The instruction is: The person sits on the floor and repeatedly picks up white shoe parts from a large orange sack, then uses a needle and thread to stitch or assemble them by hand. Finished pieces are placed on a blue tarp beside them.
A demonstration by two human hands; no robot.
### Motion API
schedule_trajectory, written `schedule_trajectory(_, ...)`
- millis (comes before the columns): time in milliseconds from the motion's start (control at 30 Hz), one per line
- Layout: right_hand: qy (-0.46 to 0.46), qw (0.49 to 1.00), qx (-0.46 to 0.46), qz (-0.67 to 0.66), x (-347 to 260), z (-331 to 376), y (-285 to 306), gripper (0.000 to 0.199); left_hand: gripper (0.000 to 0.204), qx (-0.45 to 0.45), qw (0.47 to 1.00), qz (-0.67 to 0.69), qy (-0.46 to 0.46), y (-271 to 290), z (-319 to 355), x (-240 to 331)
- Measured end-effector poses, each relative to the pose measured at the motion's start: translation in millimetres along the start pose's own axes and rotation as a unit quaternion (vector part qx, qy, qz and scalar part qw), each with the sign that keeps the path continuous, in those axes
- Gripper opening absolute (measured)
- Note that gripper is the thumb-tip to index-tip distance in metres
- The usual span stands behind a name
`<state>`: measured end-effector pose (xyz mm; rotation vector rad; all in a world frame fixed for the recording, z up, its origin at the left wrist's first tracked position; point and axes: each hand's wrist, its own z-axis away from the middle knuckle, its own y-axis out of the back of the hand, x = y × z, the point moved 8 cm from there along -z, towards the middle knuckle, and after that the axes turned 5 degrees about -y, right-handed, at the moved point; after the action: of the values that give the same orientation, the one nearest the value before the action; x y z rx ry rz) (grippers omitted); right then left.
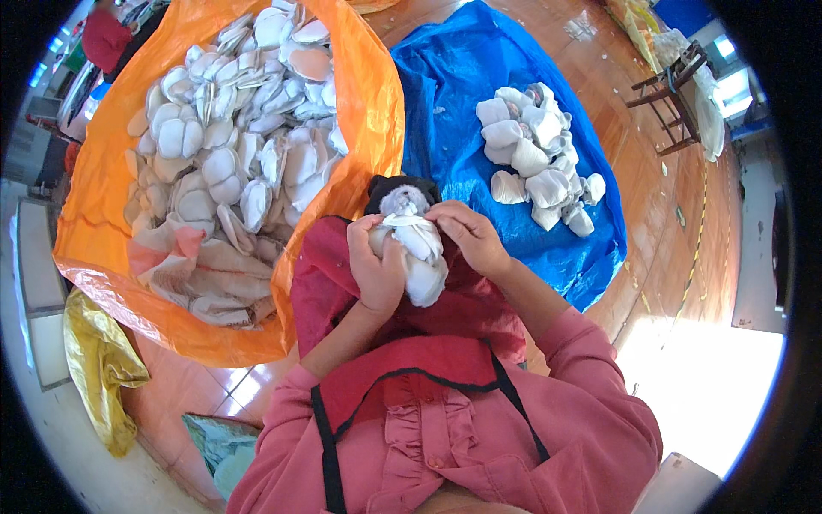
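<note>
Between my two hands is a white padded cloth piece, above my lap. Its upper part is bunched into folds, and its lower part is puffed and rounded. My left hand grips its left side, thumb toward the front. At the top right, my right hand pinches the folded edge between thumb and fingers. Just beyond the folds is a grey fuzzy bundle with a black cloth-like thing behind it. I cannot tell whether these are joined to the white piece.
An orange sack at the left holds many flat white padded pieces. On a blue sheet or sack to the right lie several puffed white pieces. A wooden chair stands far right. Another person is far left.
</note>
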<state>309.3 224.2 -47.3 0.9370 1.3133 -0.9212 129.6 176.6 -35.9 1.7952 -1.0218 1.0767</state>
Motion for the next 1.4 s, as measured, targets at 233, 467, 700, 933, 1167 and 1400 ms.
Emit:
schedule_trajectory(233, 0.052, 0.996, -0.042, -0.066, -18.9, -5.2, 0.9, 0.042, 0.031, -0.094, 0.886, 0.401, 0.212, -19.8, 1.2, -17.3)
schedule_trajectory(467, 0.104, 0.975, -0.161, -0.111, -54.9, -15.2, -29.2, 0.069, 0.025, -0.170, 0.787, 0.531, 0.265, -25.5, -2.8, 2.4)
schedule_trajectory(700, 0.182, 0.977, -0.108, -0.019, -60.3, -38.0, -36.9, 0.034, 0.025, -0.091, 0.880, 0.391, 0.255, 16.4, -30.9, 1.0)
schedule_trajectory(933, 0.241, 0.963, -0.028, 0.120, -69.0, -43.3, -31.3, 0.028, 0.047, -0.281, 0.948, -0.140, -0.052, 3.3, -45.4, 60.9)
schedule_trajectory(1167, 0.083, 0.996, 0.024, -0.028, -7.4, -48.3, -18.5, 0.026, 0.046, -0.279, 0.956, -0.036, -0.080, -16.9, -39.2, 16.5)
schedule_trajectory(1400, -0.024, 0.988, 0.015, -0.153, 17.4, -45.3, -20.0, 0.022, 0.035, -0.302, 0.946, 0.058, -0.103, -20.7, -35.0, -1.6)
